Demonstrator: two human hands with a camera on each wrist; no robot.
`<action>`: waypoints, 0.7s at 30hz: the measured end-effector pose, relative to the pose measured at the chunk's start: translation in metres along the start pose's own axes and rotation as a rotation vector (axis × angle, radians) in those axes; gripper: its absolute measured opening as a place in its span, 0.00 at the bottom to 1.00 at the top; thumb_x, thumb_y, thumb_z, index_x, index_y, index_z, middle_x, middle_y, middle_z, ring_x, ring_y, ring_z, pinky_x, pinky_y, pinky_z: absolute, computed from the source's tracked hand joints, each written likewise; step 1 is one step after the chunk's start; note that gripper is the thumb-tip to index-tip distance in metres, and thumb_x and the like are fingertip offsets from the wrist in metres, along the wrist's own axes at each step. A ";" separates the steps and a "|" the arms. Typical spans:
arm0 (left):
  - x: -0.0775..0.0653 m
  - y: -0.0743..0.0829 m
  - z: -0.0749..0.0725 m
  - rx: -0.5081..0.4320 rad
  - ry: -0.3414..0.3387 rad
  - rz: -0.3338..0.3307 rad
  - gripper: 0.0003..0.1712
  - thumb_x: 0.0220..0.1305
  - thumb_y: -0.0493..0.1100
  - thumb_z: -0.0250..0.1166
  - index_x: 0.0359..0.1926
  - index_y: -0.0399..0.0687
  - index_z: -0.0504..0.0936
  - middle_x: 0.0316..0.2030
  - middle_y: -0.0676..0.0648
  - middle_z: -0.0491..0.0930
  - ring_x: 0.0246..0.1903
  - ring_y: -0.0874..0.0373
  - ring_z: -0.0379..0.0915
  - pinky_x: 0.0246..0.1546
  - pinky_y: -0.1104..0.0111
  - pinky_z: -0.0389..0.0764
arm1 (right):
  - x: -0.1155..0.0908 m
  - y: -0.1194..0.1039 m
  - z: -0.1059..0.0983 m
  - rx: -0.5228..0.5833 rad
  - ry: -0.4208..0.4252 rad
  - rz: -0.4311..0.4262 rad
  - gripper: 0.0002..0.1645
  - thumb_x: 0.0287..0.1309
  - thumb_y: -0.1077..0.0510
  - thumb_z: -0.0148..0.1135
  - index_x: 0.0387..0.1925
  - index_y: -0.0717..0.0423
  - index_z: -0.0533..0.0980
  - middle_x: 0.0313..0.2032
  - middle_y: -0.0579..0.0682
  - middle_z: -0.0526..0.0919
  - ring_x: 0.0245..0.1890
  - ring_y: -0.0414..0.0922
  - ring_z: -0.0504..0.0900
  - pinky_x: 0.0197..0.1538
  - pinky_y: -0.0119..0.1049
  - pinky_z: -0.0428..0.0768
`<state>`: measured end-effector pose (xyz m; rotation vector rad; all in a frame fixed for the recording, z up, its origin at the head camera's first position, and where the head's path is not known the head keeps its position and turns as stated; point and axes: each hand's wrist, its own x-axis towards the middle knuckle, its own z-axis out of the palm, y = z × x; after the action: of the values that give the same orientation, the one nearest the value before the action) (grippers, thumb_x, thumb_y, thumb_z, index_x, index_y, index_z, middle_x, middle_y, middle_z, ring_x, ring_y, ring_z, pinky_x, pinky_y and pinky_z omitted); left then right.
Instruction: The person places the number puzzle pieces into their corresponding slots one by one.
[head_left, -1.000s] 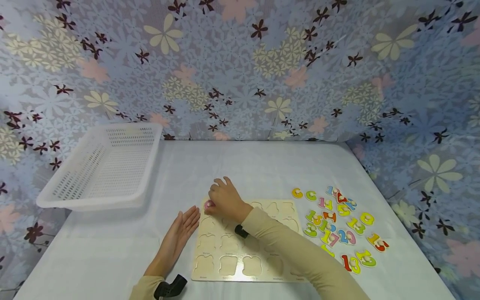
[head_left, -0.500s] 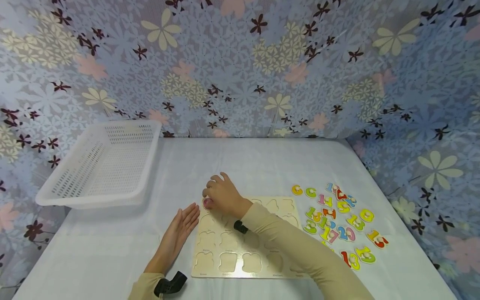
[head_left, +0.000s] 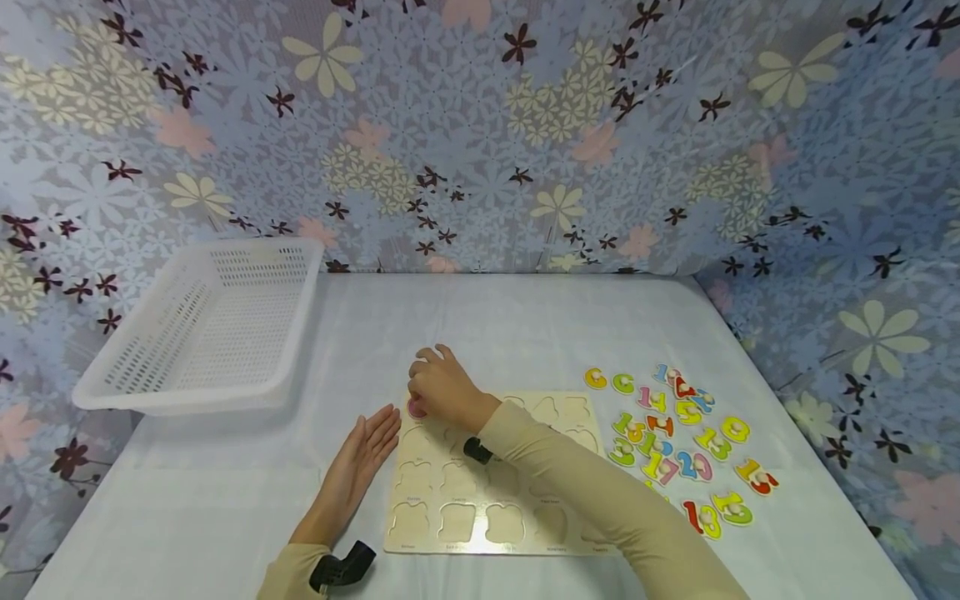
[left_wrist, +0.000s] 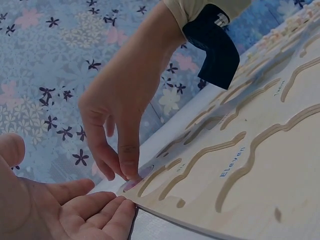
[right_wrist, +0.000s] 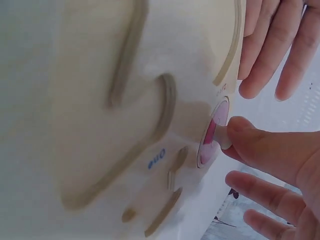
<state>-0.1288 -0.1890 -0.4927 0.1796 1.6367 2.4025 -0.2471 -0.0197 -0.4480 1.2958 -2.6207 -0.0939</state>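
Note:
A wooden number puzzle board (head_left: 397, 492) with cut-out recesses lies on the white table. At its far left corner sits a pink oval number piece, apparently a zero (right_wrist: 206, 142), flush or nearly flush with the board. My right hand (head_left: 450, 392) pinches the white knob (right_wrist: 220, 136) of this piece between thumb and finger; its other fingers are spread. Beside the board's left edge rests my left hand (head_left: 358, 458), palm turned toward the board, fingers extended and holding nothing. In the left wrist view, its fingertips (left_wrist: 122, 212) lie close to the board's edge.
Several colourful number pieces with knobs, such as the blue-and-pink 20 (head_left: 693, 466), lie scattered and partly overlapping right of the board. A white perforated basket (head_left: 281, 392) stands at the back left. A flowered cloth (head_left: 480, 167) hangs behind the table.
My right hand has shifted slightly around the pink piece, which showed more half a second ago and is now more covered by the fingers. The left hand stays in place beside the board.

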 end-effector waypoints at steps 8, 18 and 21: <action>0.005 0.000 0.005 0.040 -0.010 -0.010 0.36 0.79 0.54 0.29 0.74 0.31 0.42 0.73 0.35 0.43 0.72 0.45 0.41 0.68 0.69 0.55 | -0.026 0.015 -0.011 0.141 -0.097 0.067 0.20 0.60 0.41 0.64 0.50 0.43 0.83 0.52 0.44 0.80 0.65 0.51 0.65 0.66 0.49 0.66; -0.001 0.002 0.001 0.062 -0.003 -0.003 0.36 0.79 0.53 0.28 0.73 0.30 0.41 0.73 0.33 0.42 0.72 0.43 0.38 0.65 0.73 0.59 | -0.129 0.047 -0.023 0.355 -0.053 0.142 0.33 0.56 0.42 0.68 0.62 0.47 0.74 0.60 0.54 0.74 0.69 0.61 0.56 0.67 0.62 0.56; 0.000 0.000 0.003 0.057 -0.006 -0.003 0.36 0.79 0.54 0.28 0.73 0.30 0.41 0.73 0.33 0.41 0.72 0.43 0.37 0.65 0.73 0.59 | -0.170 0.064 -0.024 0.364 -0.008 0.234 0.34 0.52 0.44 0.71 0.60 0.49 0.76 0.60 0.58 0.74 0.67 0.64 0.57 0.64 0.68 0.56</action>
<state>-0.1284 -0.1862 -0.4913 0.1941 1.7021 2.3525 -0.1910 0.1547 -0.4430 1.0696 -2.8650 0.4345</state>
